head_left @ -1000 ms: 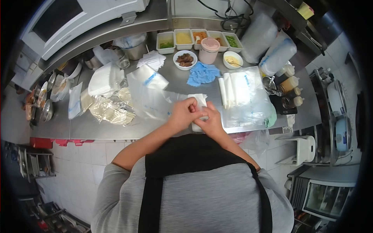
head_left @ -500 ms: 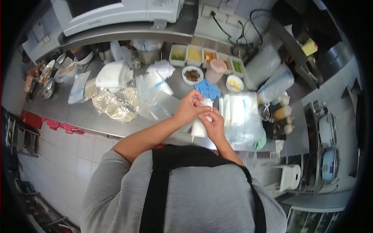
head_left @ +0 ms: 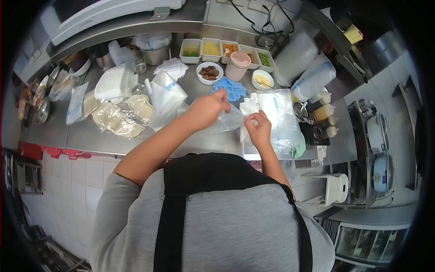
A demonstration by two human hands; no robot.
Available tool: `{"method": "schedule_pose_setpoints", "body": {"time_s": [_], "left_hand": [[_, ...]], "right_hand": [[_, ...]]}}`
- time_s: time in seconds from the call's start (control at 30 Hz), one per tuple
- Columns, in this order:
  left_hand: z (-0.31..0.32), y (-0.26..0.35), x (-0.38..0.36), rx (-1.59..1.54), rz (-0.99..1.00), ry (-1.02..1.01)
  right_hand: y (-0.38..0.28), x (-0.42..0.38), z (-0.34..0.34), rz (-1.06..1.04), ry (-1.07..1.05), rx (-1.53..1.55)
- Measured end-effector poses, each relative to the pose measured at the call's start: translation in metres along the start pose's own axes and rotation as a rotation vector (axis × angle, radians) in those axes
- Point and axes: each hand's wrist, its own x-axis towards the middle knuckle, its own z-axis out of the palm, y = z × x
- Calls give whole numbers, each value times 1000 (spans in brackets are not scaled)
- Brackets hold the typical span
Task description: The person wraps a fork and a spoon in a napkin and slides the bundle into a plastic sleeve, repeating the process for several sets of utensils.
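Observation:
A clear plastic bag (head_left: 230, 120) is stretched between my two hands above the steel counter. My left hand (head_left: 209, 111) is closed on the bag's left side, fingers bent. The thumb and index finger of my right hand (head_left: 259, 129) are pinched together at the bag's right end. Just behind the right hand lies white wrapped paper (head_left: 249, 107), partly covered by the hand. A flat plastic pack with white contents (head_left: 281, 106) rests to the right. Beyond my hands are a crumpled blue cloth (head_left: 230, 89) and a bowl of brown food pieces (head_left: 210, 72).
Along the back stand several ingredient tubs (head_left: 211, 50), a pink-lidded container (head_left: 238, 65) and a small yellow-filled bowl (head_left: 262, 80). Sauce bottles (head_left: 324, 112) sit at right. Left are a white bag stack (head_left: 115, 81) and a clear pack of beige items (head_left: 122, 119).
The white wrapped roll has left my fingers, and white paper now lies beside the packs at right. My hands have moved apart, with a clear bag between them. The view has shifted.

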Motion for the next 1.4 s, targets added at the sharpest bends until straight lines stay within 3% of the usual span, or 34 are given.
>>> {"method": "schedule_pose_setpoints", "body": {"time_s": [0.07, 0.13, 0.27, 0.4, 0.47, 0.6, 0.7, 0.77, 0.9, 1.07, 1.3, 1.4], "left_hand": [[3, 10, 3, 70, -59, -112], [13, 15, 6, 59, -98, -185], [34, 25, 8, -34, -51, -96], [16, 55, 12, -23, 76, -40], [9, 60, 12, 27, 124, -150], [15, 67, 11, -21, 275, -317], [44, 58, -1, -117, 413, -249], [45, 63, -6, -108, 453, -322], [57, 46, -9, 21, 447, -492], [71, 25, -10, -65, 474, -427], [55, 32, -9, -203, 597, -462], [61, 39, -16, -284, 708, -402]], "right_hand": [[-14, -6, -24, 84, -77, 30], [-26, -12, -45, -32, 34, -53], [-63, -29, -67, -112, 40, -33], [-92, -55, -59, 97, -88, 33], [-94, -61, -62, 209, -199, 64], [-110, -88, -53, 214, -44, 52], [-110, -108, -47, 391, -82, -196], [-102, -122, -36, 548, -133, -364], [-104, -136, -23, 519, 24, -330], [-132, -132, -20, 508, 178, -170], [-120, -127, -1, 719, -59, -197], [-87, -137, 20, 446, 238, -208]]}}
